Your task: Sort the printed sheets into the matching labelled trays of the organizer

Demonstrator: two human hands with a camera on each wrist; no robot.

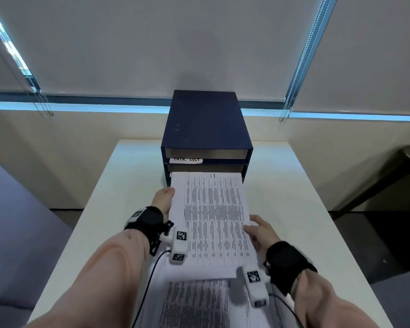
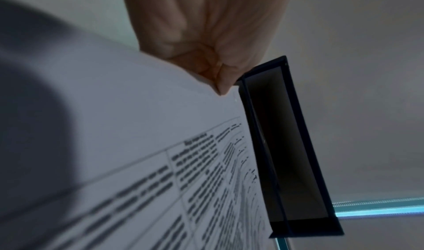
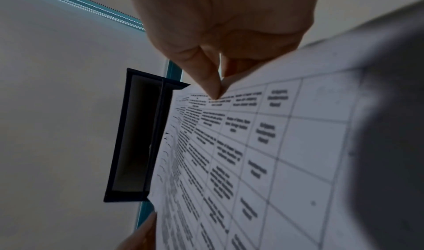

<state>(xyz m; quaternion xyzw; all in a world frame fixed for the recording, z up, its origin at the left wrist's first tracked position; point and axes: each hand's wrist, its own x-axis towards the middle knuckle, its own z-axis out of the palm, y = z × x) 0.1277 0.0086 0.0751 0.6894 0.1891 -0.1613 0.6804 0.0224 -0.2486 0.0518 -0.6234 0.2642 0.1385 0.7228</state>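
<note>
Entering the organizer's (image 1: 205, 119) lower tray, a printed sheet (image 1: 214, 221) held by both hands.

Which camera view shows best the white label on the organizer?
The head view: the white label faces the camera, handwritten "TASK LIST", on the organizer. Both wrist views show only the organizer's dark openings edge-on; no label is visible.

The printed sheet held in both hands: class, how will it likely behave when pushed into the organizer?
The printed sheet is thin, so probably floppy; both hands pinch its side edges. It looks light. Pushed against the organizer, it may buckle.
</note>
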